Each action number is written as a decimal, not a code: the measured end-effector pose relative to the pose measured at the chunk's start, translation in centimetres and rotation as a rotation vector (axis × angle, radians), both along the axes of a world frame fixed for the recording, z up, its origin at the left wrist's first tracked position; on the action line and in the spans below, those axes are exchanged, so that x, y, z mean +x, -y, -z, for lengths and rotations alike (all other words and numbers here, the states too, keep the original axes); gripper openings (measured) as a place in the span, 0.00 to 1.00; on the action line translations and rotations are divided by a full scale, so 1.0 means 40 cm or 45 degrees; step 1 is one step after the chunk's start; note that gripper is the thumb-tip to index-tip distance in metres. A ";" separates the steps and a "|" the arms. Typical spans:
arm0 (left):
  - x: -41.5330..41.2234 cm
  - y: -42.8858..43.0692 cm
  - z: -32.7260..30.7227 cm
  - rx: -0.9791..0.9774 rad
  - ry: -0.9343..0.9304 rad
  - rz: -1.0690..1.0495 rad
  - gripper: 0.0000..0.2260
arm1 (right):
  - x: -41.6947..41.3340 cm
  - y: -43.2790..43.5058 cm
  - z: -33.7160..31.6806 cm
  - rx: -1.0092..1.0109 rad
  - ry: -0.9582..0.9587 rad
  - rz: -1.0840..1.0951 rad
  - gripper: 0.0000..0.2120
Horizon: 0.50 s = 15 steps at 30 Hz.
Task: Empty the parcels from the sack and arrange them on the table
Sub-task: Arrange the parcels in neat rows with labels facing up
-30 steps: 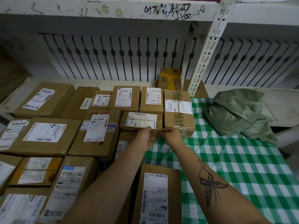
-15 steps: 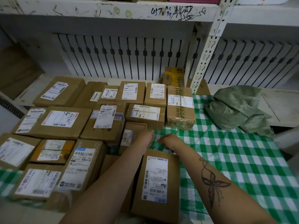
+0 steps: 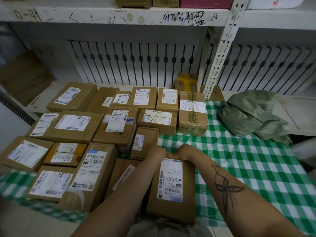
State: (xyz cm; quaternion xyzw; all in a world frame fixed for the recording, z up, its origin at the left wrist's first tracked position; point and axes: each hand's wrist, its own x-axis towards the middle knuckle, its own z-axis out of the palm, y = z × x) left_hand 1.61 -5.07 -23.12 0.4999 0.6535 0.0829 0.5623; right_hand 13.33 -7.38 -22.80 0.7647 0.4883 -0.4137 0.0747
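Our left hand (image 3: 158, 153) and right hand (image 3: 183, 153) grip far end of parcel (image 3: 171, 190) at worktop (image 3: 256, 168) near edge; boxes (image 3: 95, 134) crowd left, sack (image 3: 254, 115) far right.

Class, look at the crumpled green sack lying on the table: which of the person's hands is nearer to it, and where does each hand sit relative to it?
The right hand is nearer to the green sack. Both hands lie to the sack's left and closer to the camera, on the far end of a parcel, the left hand farther away.

Beyond where I'm gripping, a white slotted radiator panel (image 3: 136, 62) runs along the wall. Up and to the right of my grip stands a white perforated metal shelf post (image 3: 220, 53). Above it all, a white shelf edge scribbled with black marker (image 3: 119, 16) carries a dark red box (image 3: 206, 2).
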 end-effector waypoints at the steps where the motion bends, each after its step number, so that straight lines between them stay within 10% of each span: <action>1: 0.006 -0.005 -0.009 -0.003 0.031 -0.011 0.09 | 0.012 -0.004 0.001 0.027 0.018 0.038 0.32; 11: 0.063 -0.053 -0.059 0.158 0.420 -0.108 0.14 | 0.136 -0.012 -0.009 0.514 -0.085 0.654 0.13; 15: 0.054 -0.040 -0.033 0.113 0.210 0.092 0.08 | 0.160 0.006 0.016 0.549 -0.057 0.855 0.16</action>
